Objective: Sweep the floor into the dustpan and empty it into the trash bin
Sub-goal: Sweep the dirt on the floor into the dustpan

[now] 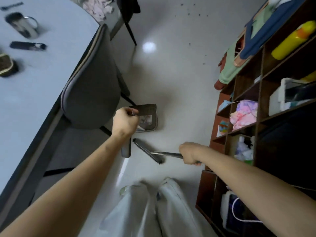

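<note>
The dustpan [148, 117], beside the chair [92, 86], is held by its handle in the left hand [125, 122]; the broom [148, 151], nearer than the dustpan, is gripped by the right hand [189, 153].

We note a dark grey dustpan [148, 117] standing on the pale floor [171, 74], just beside the chair leg; its tray holds light scraps and its long handle rises toward the camera. The broom [148, 152] lies nearer us than the dustpan, close beside it: a narrow dark head angled diagonally on the floor, with a thin metal handle running off to the right. Small dark specks dot the floor well beyond the dustpan.
</note>
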### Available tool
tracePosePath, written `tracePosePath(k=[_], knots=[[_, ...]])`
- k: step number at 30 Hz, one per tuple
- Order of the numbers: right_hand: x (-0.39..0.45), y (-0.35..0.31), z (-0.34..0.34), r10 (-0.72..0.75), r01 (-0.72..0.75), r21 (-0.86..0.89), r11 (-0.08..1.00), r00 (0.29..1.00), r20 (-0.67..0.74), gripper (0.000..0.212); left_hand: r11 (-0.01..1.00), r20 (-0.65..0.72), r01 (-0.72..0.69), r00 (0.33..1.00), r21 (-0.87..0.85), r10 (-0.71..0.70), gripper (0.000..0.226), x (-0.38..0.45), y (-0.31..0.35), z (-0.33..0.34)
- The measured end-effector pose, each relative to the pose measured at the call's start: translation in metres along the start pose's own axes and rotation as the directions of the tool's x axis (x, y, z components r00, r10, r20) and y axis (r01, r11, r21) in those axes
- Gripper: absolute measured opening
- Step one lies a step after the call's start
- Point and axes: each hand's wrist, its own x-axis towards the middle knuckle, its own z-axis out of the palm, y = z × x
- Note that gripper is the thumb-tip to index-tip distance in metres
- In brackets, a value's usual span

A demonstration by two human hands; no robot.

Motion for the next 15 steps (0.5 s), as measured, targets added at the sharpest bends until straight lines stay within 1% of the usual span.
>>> tracePosePath(k=[1, 2, 5, 7, 11, 15], knots=[[0.003, -0.007, 0.004, -0.032, 0.032, -0.051, 0.998, 0.999, -0.002, 0.014, 1.000, -0.008, 0.016, 1.000, -0.002, -0.016, 0.020, -0.004, -0.007, -0.003], [0.008, -0.012, 0.009, -0.055, 0.054, -0.098, 0.994, 0.998, -0.008, 0.016, 1.000, -0.018, 0.030, 0.999, -0.007, -0.030, 0.020, -0.005, -0.013, -0.006], [0.041, -0.018, 0.028, -0.105, 0.094, -0.233, 0.968, 0.994, -0.036, 0.044, 0.999, -0.068, 0.052, 0.996, 0.008, -0.051, 0.023, -0.009, -0.030, -0.015], [0.065, -0.018, 0.041, -0.099, 0.081, -0.302, 0.950, 0.994, -0.043, 0.051, 0.998, -0.092, 0.051, 0.995, 0.029, -0.048, 0.023, -0.013, -0.040, -0.019], [0.094, -0.012, 0.049, -0.005, -0.002, -0.242, 0.970, 1.000, -0.027, 0.055, 0.995, -0.097, 0.047, 0.995, 0.083, -0.039, 0.023, -0.020, -0.052, -0.025], [0.097, 0.012, 0.027, 0.095, -0.106, -0.238, 0.965, 0.994, -0.058, 0.050, 0.993, -0.117, 0.046, 0.993, 0.110, -0.033, 0.023, -0.015, -0.047, -0.031]])
